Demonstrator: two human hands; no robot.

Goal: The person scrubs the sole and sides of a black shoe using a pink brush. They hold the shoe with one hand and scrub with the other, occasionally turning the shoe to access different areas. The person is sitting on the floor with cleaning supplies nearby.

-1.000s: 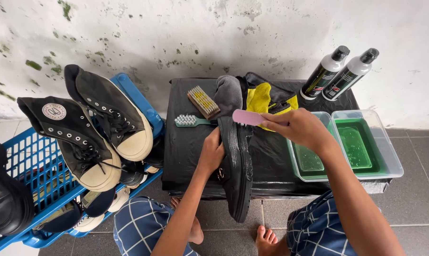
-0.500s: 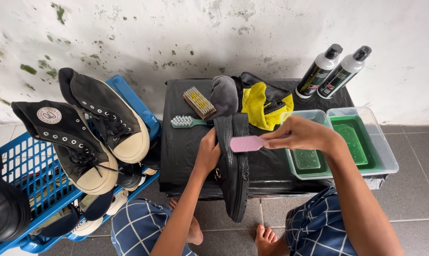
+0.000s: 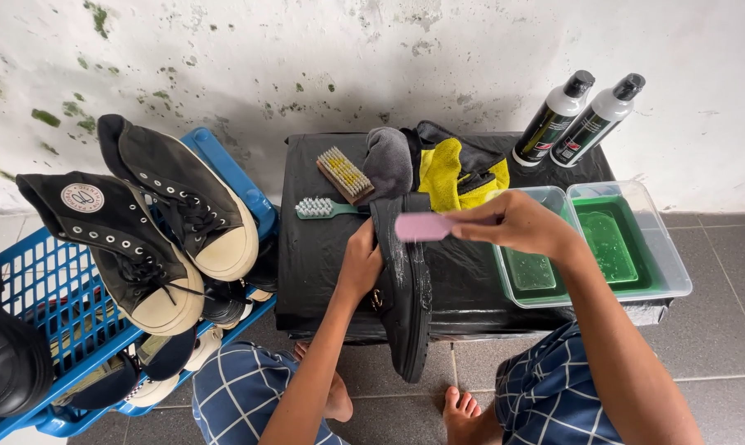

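Item 1: black shoe (image 3: 405,288). Lies lengthwise on the front part of the black-covered table (image 3: 323,247), one end overhanging the near edge toward the person's knees. White suds streak its upper side.

Item 2: left hand (image 3: 361,265). Pressed against the shoe's left flank; fingers curled together and clamped on the shoe, with the fingertips tucked in at its side, out of view.

Item 3: right hand (image 3: 516,221). Held above the shoe's far end; fingers closed on the handle of a pink brush (image 3: 426,226). The brush head projects left from the fingertips and sits over the shoe's upper edge; contact between the two cannot be told.

Item 4: further table contents. A wooden brush (image 3: 344,175) and a green-handled brush (image 3: 323,208) lie just left of the shoe's far end; a grey cloth (image 3: 387,161) and a yellow cloth (image 3: 450,171) lie behind it. Two black-and-white bottles (image 3: 576,119) lean at the back right corner. Two clear tubs (image 3: 586,247) with green liquid stand side by side, right of the shoe.

Item 5: blue crate (image 3: 43,288), left of the table, on the floor. Holds two black high-top sneakers (image 3: 150,222) resting on other shoes.
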